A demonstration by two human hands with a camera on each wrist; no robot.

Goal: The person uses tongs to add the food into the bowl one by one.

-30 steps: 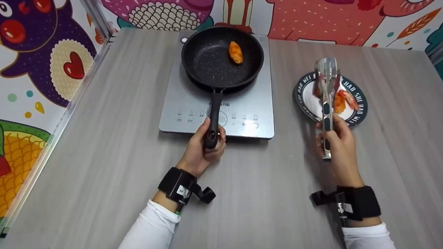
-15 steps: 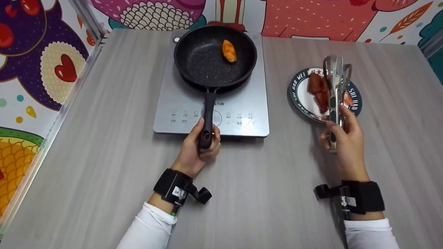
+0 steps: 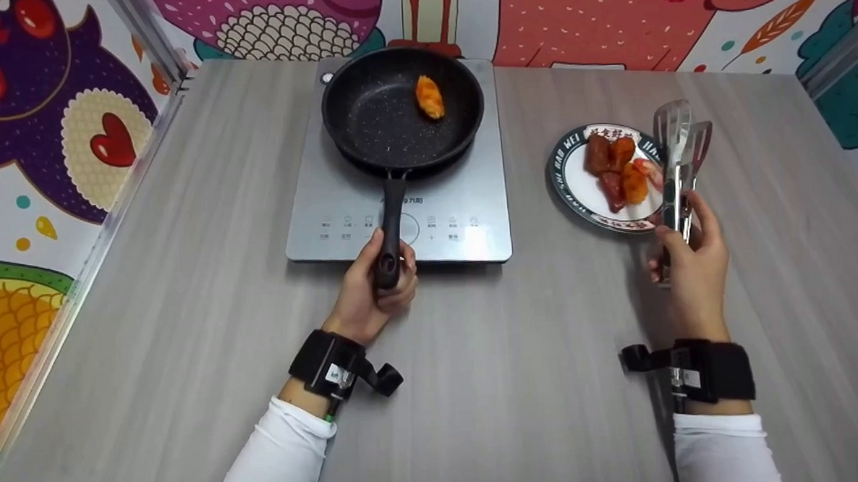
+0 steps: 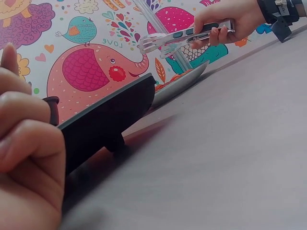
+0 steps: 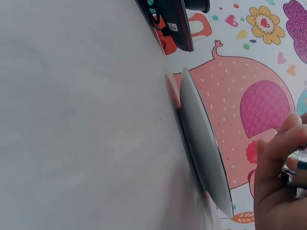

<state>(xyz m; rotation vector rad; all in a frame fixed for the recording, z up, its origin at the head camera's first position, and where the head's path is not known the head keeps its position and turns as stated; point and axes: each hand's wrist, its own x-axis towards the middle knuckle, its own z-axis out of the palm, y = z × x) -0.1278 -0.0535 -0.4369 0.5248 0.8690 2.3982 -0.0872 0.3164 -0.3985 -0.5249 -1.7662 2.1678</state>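
My left hand (image 3: 373,294) grips the black handle (image 3: 392,217) of a frying pan (image 3: 388,138) on the cooktop. In the pan lies one orange, oblong food piece (image 3: 429,97). My right hand (image 3: 699,280) holds metal tongs (image 3: 674,143) over the right rim of a round plate (image 3: 570,198); their two arms stand a little apart with no food seen between them. Several food pieces lie on the plate: a brown one (image 3: 597,154), a dark red one (image 3: 612,191), an orange one (image 3: 635,183) and a pink-and-white one (image 3: 649,172) partly behind the tongs.
The silver induction cooktop (image 3: 458,243) stands toward the back of the grey table (image 3: 507,382). Patterned wall panels (image 3: 593,24) border the table at the back and left. Each wrist wears a black strap with a camera (image 3: 329,365).
The tongs and right hand have shifted right across the plate, uncovering the food pieces on it. The left hand keeps its grip on the handle. The head view has turned slightly right.
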